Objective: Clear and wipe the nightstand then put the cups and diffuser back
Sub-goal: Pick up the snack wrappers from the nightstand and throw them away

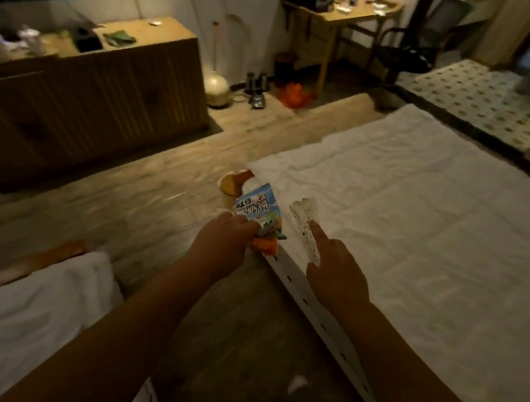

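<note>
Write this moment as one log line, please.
left hand: grips snack wrappers | right hand: reaching to speckled wrapper on bed

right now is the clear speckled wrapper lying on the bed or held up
Lying on the bed: the clear speckled wrapper rests flat on the white sheet near its edge. The right hand only touches it with one straight finger.

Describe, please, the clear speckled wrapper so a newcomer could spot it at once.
Start at the white bed on the right and go to its near left edge. The clear wrapper lies there, under the right hand; unlike the colourful snack packets the left hand grips, it is see-through with dark specks.
</note>
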Tool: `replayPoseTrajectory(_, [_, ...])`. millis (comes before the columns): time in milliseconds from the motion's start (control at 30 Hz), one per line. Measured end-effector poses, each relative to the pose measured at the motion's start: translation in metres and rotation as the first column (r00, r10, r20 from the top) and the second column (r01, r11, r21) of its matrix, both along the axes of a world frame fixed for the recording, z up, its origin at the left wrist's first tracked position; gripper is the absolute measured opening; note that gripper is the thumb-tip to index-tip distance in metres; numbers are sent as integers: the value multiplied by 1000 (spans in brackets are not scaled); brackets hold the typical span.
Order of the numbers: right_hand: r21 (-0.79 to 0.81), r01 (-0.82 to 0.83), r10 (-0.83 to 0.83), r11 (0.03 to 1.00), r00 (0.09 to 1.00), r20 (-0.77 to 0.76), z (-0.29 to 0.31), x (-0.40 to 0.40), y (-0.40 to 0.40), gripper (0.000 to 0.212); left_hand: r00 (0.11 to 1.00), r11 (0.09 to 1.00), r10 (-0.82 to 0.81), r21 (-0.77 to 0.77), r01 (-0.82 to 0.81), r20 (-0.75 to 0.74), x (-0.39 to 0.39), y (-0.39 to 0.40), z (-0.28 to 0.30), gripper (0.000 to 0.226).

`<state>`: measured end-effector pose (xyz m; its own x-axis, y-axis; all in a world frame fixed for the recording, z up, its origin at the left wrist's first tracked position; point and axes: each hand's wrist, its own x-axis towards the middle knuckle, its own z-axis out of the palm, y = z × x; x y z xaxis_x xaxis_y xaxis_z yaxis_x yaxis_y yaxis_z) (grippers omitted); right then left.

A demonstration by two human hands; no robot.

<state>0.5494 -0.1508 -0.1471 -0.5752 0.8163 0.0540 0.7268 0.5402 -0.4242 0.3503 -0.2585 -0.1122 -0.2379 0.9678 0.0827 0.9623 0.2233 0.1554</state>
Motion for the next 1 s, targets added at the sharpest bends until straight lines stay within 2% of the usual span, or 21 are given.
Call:
replayPoseTrajectory(267, [-28,-226,226,974,974,-5,-15,-135,68,82,978,978,206,17,-207,43,-103,34,-20,33])
replayPoseTrajectory(567, [-23,-456,456,890,890,12,-11,-295,162,80,892,895,445,-12,-446,77,-214,84,-12,31])
replayPoseTrajectory(767, [-57,-500,500,864,866,-6,-24,-378,183,83,863,866,500,-43,-499,70,-286,96,-18,33])
replayPoseTrajectory(1000, [-13,-452,452,892,891,46,-45,-494,186,92,892,893,451,-19,-451,32,-409,115,-35,36])
